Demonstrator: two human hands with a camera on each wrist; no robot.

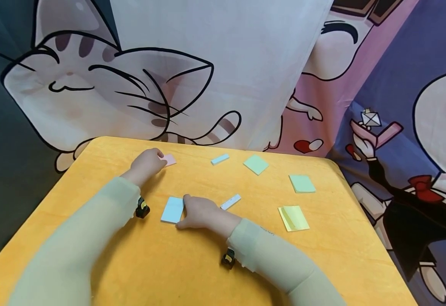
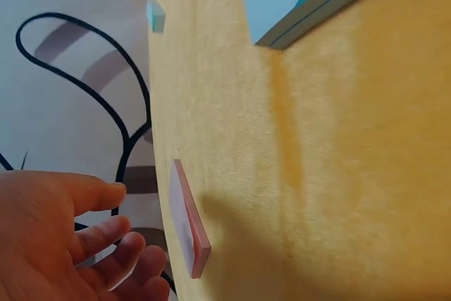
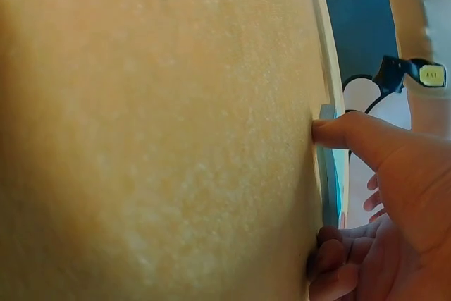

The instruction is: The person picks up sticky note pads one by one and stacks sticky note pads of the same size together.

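A light blue sticky note pad (image 1: 172,210) lies on the yellow table in front of the person. My right hand (image 1: 200,212) grips it at its right side, thumb at the near corner and fingers at the far one. In the right wrist view, the thumb (image 3: 335,132) presses the pad's edge. My left hand (image 1: 145,165) reaches toward the table's back edge, beside a pink sticky note pad (image 1: 168,160). The left wrist view has its loosely bent fingers (image 2: 106,234) apart from the pink pad (image 2: 189,223), holding nothing.
Behind the hands lie a narrow blue pad (image 1: 220,159) and a pale narrow strip pad (image 1: 230,202). Toward the right are two green pads, one farther back (image 1: 256,164), and a yellow pad (image 1: 293,219) with a raised sheet. A printed cloth (image 1: 223,51) hangs behind the table.
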